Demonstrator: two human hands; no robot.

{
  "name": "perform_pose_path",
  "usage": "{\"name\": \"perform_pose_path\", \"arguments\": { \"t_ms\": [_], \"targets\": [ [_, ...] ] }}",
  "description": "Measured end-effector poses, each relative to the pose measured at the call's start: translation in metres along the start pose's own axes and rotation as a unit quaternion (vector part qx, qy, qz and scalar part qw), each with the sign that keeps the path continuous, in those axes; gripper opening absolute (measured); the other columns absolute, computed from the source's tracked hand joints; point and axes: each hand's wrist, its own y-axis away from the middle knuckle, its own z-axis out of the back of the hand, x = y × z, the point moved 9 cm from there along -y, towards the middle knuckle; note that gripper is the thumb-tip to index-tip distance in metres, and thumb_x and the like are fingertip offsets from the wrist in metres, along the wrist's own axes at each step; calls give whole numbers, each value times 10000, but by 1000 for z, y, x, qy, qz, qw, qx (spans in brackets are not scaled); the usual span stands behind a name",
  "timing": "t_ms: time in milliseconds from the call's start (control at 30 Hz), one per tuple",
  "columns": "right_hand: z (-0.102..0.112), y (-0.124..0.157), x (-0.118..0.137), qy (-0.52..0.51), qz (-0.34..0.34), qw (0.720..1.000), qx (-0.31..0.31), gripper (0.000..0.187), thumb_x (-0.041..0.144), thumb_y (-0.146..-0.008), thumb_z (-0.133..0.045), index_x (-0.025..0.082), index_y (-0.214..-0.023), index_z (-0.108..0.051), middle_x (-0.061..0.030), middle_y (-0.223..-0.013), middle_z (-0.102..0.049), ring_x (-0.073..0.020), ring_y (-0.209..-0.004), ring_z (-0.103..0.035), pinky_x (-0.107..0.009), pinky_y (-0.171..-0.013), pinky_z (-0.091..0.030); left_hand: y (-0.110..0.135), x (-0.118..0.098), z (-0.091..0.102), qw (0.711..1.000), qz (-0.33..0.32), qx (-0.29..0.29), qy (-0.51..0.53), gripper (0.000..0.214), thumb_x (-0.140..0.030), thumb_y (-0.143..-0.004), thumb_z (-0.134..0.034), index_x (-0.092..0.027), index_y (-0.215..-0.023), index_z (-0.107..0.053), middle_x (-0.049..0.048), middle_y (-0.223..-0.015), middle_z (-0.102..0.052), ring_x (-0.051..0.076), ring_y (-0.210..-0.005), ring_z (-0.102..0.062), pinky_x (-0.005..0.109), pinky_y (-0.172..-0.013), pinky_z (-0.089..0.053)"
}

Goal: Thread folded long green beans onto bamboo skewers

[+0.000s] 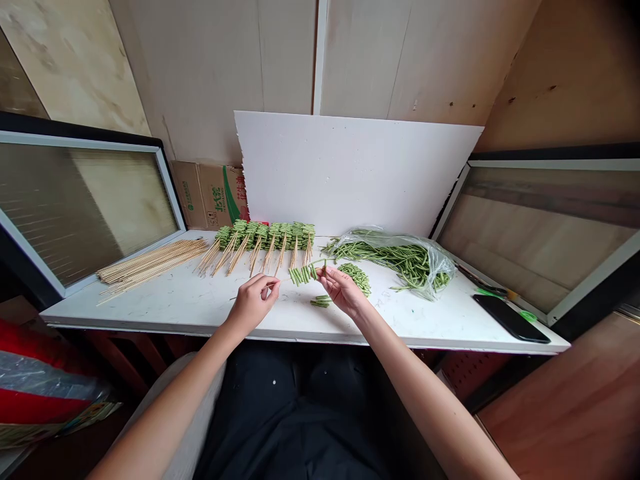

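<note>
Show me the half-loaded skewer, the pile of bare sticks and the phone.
half-loaded skewer (301, 275): head view, on the threaded green pieces.
pile of bare sticks (150, 265): head view, middle of the pile.
phone (511, 318): head view, centre of its dark screen.

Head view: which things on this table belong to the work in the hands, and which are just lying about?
In use: skewer pinched in the left hand; threaded bean pieces held by the right hand; cut bean pile; bare skewers; finished skewers; bag of long beans.
Lying about: phone; cardboard box.
</note>
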Motion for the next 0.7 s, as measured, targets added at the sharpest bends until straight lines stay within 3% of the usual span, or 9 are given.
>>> {"name": "perform_pose_path", "arguments": {
  "t_ms": [467, 700],
  "targets": [
    [15, -7, -4, 16, 0, 1000, -23, 242, 306, -762, -911, 159, -916, -795, -87, -1028, -808, -169, -973, -757, -195, -842, -627, 3, -3, -3, 999, -27, 32, 4, 177, -236, -1025, -532, -213, -962, -697, 21, -799, -620, 154, -651, -526, 284, -695, -466],
    [13, -4, 7, 64, 18, 997, -30, 297, 389, -701, -945, 172, -851, -810, -86, -948, -813, -210, -972, -767, -291, -930, -613, 3, -6, -2, 998, -40, 41, 14, 163, -196, -1031, -535, -202, -991, -693, 33, -859, -650, 148, -714, -573, 270, -708, -469]
  ]
}}
